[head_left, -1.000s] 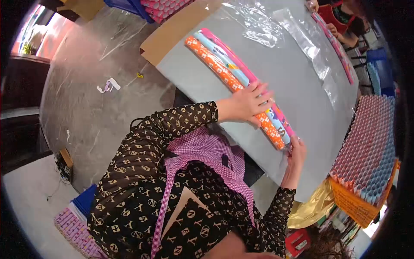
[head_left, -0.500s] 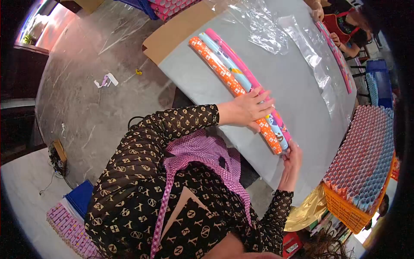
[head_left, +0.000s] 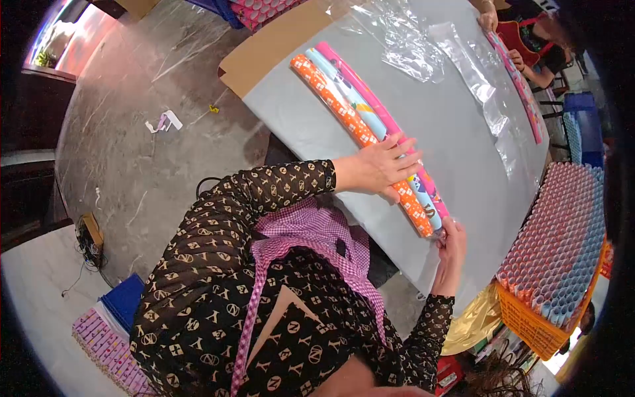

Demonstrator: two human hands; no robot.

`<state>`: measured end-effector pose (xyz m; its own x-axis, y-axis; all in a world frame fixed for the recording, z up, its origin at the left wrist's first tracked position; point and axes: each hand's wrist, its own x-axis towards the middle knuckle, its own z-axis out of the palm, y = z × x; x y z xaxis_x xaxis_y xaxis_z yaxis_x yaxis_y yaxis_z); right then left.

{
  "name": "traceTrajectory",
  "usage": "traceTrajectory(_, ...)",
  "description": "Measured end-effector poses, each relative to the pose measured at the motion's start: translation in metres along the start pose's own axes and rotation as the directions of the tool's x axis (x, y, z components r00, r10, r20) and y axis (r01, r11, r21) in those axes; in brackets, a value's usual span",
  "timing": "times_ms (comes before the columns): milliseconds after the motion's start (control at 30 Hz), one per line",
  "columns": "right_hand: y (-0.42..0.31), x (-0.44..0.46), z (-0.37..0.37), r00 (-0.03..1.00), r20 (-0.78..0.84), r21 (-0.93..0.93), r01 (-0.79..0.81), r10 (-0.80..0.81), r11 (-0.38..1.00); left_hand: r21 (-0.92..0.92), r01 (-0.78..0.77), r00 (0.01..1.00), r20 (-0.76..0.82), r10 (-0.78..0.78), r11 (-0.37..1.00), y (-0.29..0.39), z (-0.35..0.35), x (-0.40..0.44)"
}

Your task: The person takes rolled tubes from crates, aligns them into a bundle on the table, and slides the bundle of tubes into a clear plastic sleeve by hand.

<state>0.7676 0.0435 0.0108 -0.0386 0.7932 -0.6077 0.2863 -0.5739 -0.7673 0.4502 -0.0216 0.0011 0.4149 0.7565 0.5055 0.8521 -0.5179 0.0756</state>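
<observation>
Three rolls of wrapping paper lie side by side on the grey-covered table: an orange roll with white print (head_left: pixel 331 98), a light blue roll (head_left: pixel 372 121) and a pink roll (head_left: pixel 358 81). Glossy clear plastic seems to cover them. My left hand (head_left: pixel 385 167) rests across the rolls with its fingers spread, hiding part of their middle. At the near end of the rolls, my right hand (head_left: pixel 452 243) has its fingers closed on the edge of the clear plastic, just beyond the roll ends.
Clear plastic sleeves (head_left: pixel 473 76) lie on the far side of the table (head_left: pixel 456 152). Across it, a co-worker's hands hold another pink roll (head_left: pixel 518 78). An orange crate (head_left: pixel 529 323) packed with rolls stands at right. Brown cardboard (head_left: pixel 268 49) lies at the left table edge.
My right hand has shifted slightly right, a little away from the roll ends. The left hand and the rolls stay nearly in place.
</observation>
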Motion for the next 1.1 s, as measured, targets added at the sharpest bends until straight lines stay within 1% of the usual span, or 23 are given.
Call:
traceTrajectory(233, -0.002, -0.001, 0.005, 1.000, -0.017, 0.047, -0.017, 0.017, 0.999, -0.002, -0.009, 1.000, 0.010, 0.009, 1.000, 0.000, 0.001, 0.001)
traceTrajectory(300, 0.000, 0.002, 0.003, 1.000, 0.010, 0.122, -0.030, 0.029, 0.992, -0.009, -0.007, 1.000, 0.003, 0.007, 1.000, -0.002, 0.000, 0.000)
traceTrajectory(433, 0.004, 0.008, 0.000, 0.998, 0.010, 0.119, -0.060, 0.060, 0.991, 0.007, -0.009, 1.000, -0.003, 0.009, 1.000, -0.001, 0.002, -0.001)
traceTrajectory(500, 0.005, 0.010, -0.003, 0.993, 0.079, 0.195, -0.096, 0.082, 0.976, 0.006, -0.009, 1.000, 0.009, 0.009, 1.000, -0.001, 0.003, -0.001)
traceTrajectory(633, 0.004, 0.010, -0.003, 0.991, 0.044, 0.177, -0.136, 0.130, 0.975, 0.012, -0.008, 1.000, 0.005, 0.008, 1.000, -0.001, 0.002, -0.001)
traceTrajectory(700, 0.005, 0.006, -0.006, 0.984, 0.147, 0.204, -0.129, 0.100, 0.971, -0.004, -0.012, 1.000, 0.011, 0.012, 1.000, -0.001, 0.003, -0.001)
traceTrajectory(733, -0.002, -0.002, -0.002, 0.984, 0.144, 0.206, -0.132, 0.104, 0.970, -0.015, -0.015, 1.000, 0.015, 0.015, 1.000, -0.001, 0.001, -0.001)
traceTrajectory(767, -0.010, -0.011, 0.002, 0.988, 0.131, 0.142, -0.102, 0.083, 0.985, -0.042, -0.027, 0.999, -0.030, 0.025, 0.999, -0.003, 0.000, 0.000)
traceTrajectory(800, -0.013, -0.017, 0.004, 0.991, 0.114, 0.081, -0.073, 0.064, 0.994, -0.055, -0.035, 0.999, -0.027, 0.033, 0.998, -0.005, 0.001, -0.001)
traceTrajectory(833, -0.002, -0.010, -0.013, 0.969, 0.248, 0.110, -0.033, 0.005, 0.993, -0.050, -0.027, 0.999, -0.030, 0.025, 0.998, -0.006, 0.004, -0.002)
traceTrajectory(900, 0.019, 0.014, -0.036, 0.941, 0.334, 0.149, 0.000, -0.050, 0.989, -0.106, -0.013, 0.998, -0.063, 0.007, 0.994, -0.007, 0.018, -0.005)
traceTrajectory(967, 0.010, 0.000, -0.036, 0.946, 0.323, 0.199, -0.027, -0.039, 0.980, -0.090, -0.022, 0.999, -0.039, 0.019, 0.996, -0.008, 0.012, -0.002)
traceTrajectory(1033, 0.003, -0.009, -0.029, 0.964, 0.266, 0.203, -0.054, -0.002, 0.978, -0.032, 0.004, 0.999, 0.033, -0.003, 0.999, -0.009, 0.008, -0.002)
traceTrajectory(1100, 0.011, -0.008, -0.032, 0.980, 0.200, 0.164, -0.041, 0.008, 0.986, -0.011, 0.017, 0.999, 0.050, -0.017, 1.000, -0.009, 0.010, -0.003)
